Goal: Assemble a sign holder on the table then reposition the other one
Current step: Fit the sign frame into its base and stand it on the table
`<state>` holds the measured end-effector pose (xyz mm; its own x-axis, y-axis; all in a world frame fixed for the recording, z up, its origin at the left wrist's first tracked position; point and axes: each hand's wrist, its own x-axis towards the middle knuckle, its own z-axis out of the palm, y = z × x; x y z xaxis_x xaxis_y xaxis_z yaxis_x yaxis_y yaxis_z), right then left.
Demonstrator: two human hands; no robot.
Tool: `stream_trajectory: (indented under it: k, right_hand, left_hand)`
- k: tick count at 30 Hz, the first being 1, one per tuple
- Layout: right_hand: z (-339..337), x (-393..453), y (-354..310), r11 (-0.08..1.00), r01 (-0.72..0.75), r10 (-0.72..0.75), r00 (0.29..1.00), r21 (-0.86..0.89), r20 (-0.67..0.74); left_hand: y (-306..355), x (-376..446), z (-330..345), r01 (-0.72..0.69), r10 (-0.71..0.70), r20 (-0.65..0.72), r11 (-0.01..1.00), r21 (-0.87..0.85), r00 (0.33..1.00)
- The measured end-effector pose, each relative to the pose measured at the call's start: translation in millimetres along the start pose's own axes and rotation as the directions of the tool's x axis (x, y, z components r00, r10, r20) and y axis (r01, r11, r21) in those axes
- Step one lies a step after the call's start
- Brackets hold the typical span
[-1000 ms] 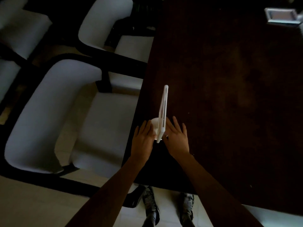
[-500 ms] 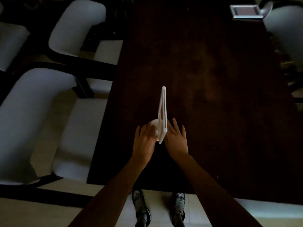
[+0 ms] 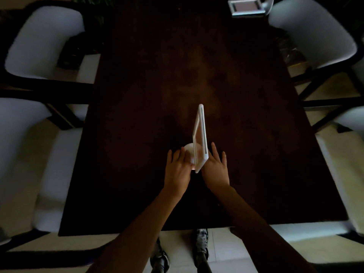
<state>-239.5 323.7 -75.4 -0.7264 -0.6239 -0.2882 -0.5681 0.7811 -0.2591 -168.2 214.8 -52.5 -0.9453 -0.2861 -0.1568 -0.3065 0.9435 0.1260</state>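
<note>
A white sign holder (image 3: 201, 134) stands upright on the dark table (image 3: 246, 115), its thin frame seen edge-on above a round white base (image 3: 189, 152). My left hand (image 3: 177, 170) lies flat with its fingers on the left side of the base. My right hand (image 3: 215, 168) lies flat against the right side, its fingers spread beside the frame's lower corner. Neither hand is curled around the holder. A second sign holder (image 3: 247, 6) stands at the table's far right end, next to a chair.
White chairs with black frames line both long sides: two on the left (image 3: 39, 40), (image 3: 17, 154) and two on the right (image 3: 315, 30), (image 3: 350, 119). The table's near edge (image 3: 197, 229) runs just above my shoes (image 3: 201, 245).
The view has swung right, bringing the right-hand chairs and far sign holder into view. Both hands stay pressed at the holder's base; the frame barely shifts.
</note>
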Motion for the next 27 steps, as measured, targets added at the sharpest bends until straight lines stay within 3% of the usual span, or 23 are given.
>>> stream_trajectory:
  k: [15,27]
  right_hand:
    - [-22.0,-12.9,92.1,0.997,-0.077,0.077,0.997,0.026,-0.002]
    - [-27.1,-9.8,97.1,0.998,-0.055,0.055,0.998,0.04,0.008]
  left_hand:
    - [90.7,32.8,7.3,-0.036,0.036,0.019,0.999,-0.032,0.999]
    - [97.8,36.4,8.9,0.028,-0.028,0.001,0.997,-0.075,1.0]
